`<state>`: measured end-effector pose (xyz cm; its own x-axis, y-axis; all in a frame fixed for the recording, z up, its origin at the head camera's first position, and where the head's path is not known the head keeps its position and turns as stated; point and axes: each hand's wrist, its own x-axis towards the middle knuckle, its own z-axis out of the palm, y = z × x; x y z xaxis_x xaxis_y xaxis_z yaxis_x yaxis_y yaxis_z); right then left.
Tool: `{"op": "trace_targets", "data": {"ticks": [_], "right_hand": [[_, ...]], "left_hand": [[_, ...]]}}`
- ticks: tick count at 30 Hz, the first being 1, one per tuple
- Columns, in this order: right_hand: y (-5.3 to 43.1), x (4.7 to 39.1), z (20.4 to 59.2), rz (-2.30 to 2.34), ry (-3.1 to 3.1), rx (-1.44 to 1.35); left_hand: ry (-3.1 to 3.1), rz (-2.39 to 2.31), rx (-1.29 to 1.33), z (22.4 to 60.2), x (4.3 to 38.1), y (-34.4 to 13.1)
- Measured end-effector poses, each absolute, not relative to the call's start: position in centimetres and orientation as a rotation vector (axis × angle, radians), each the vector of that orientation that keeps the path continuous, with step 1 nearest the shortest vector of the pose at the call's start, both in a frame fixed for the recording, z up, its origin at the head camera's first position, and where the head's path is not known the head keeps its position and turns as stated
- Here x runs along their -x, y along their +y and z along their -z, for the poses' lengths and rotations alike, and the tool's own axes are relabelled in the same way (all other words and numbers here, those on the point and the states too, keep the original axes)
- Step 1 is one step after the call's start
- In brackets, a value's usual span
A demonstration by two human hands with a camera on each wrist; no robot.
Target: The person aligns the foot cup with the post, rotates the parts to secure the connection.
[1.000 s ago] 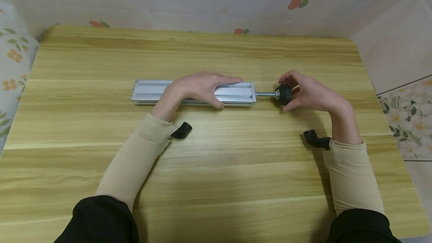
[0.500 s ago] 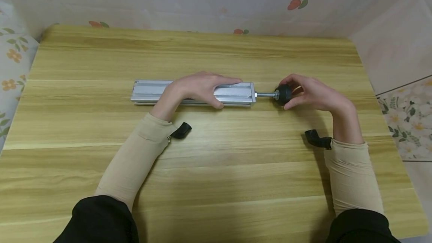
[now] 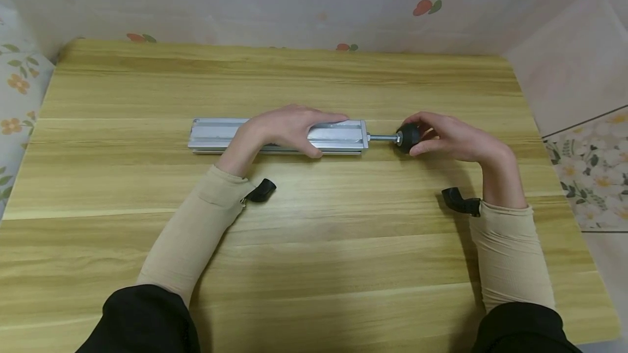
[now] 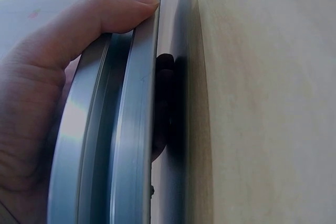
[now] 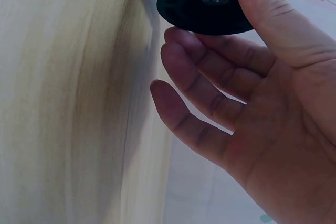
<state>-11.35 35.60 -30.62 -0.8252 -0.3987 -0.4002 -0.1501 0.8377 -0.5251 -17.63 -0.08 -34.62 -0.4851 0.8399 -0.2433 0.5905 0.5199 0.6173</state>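
Observation:
In the head view a silver slotted aluminium profile (image 3: 338, 134) lies lengthwise across the table. My left hand (image 3: 287, 128) grips it from above, right of its middle. The left wrist view has the thumb (image 4: 123, 11) over the profile's slotted side, with dark fingertips showing past its lower edge. From the profile's right end plate a threaded rod (image 3: 382, 138) sticks out, ending in a black levelling foot (image 3: 408, 138). My right hand (image 3: 458, 138) pinches this foot by its rim. In the right wrist view the thumb presses the foot's side, and other fingers curl loosely below it.
The wood-grain table (image 3: 343, 244) extends on all sides of the profile. A patterned curtain (image 3: 294, 10) hangs along its far edge. Black curved pieces (image 3: 261, 190) stick out from both sleeve cuffs over the table.
The thumb and fingers of my right hand have drawn closer together at the foot. My left hand keeps its grip, and the profile stays in place apart from a slight camera shift.

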Motion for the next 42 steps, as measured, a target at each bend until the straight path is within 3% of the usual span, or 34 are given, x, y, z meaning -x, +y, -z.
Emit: {"op": "trace_targets", "data": {"ticks": [42], "right_hand": [[34.2, 12.0, 31.5, 0.716, 2.619, 0.309]], "left_hand": [[2.281, -0.599, -1.166, 35.0, 17.6, -0.5]]}}
